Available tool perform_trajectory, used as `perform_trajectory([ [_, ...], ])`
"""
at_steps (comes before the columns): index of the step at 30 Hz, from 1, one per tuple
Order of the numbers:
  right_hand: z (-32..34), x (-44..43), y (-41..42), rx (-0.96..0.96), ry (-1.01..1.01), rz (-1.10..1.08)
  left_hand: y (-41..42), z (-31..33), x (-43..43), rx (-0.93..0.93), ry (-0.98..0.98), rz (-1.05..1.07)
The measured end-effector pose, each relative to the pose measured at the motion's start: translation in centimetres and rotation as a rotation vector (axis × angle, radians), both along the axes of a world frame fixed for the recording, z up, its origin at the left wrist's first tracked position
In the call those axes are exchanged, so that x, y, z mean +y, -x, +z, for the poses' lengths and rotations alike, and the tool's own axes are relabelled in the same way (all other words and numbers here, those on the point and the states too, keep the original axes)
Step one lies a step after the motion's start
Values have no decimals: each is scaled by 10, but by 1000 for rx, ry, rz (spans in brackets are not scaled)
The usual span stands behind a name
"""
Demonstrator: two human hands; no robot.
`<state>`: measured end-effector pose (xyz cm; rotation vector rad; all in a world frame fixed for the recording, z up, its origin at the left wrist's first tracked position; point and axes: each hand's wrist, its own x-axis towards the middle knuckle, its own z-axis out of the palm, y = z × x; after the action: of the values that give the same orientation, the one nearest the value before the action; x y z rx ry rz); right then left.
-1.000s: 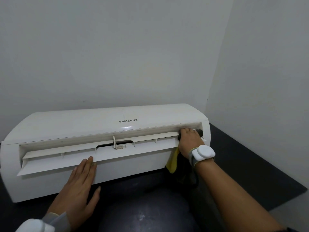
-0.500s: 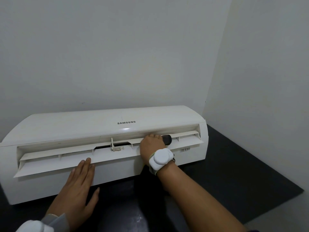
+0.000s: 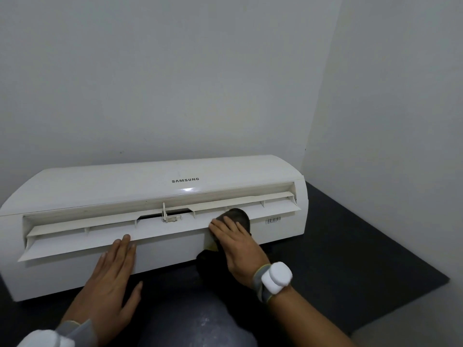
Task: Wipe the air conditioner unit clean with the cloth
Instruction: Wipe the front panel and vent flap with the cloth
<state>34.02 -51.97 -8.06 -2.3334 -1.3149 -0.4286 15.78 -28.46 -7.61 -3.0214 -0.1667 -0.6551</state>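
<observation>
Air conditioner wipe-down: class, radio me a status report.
Left hand flat on air conditioner front. Right hand presses dark cloth on open flap. Nothing in the way.

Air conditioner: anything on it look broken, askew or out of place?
Yes. The white plastic air conditioner unit sits on a dark surface, not wall-mounted. Its long white louver flap hangs open, and a small white linkage piece at mid-vent sticks up beside a dark gap.
</observation>
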Motion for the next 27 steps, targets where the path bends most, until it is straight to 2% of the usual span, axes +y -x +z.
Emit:
perform_trajectory([
  [7, -25, -6, 12, 179, -245, -121, 10, 1, -1, 34, -17, 50],
  [11, -27, 13, 15, 207, -326, -170, 19, 1, 8, 32, -15, 82],
  [16, -32, 41, 39, 366, -646, -228, 32, 0, 20, 37, -17, 136],
  [27, -12, 58, 48, 344, -760, -183, 27, 0, 19, 100, -87, 189],
])
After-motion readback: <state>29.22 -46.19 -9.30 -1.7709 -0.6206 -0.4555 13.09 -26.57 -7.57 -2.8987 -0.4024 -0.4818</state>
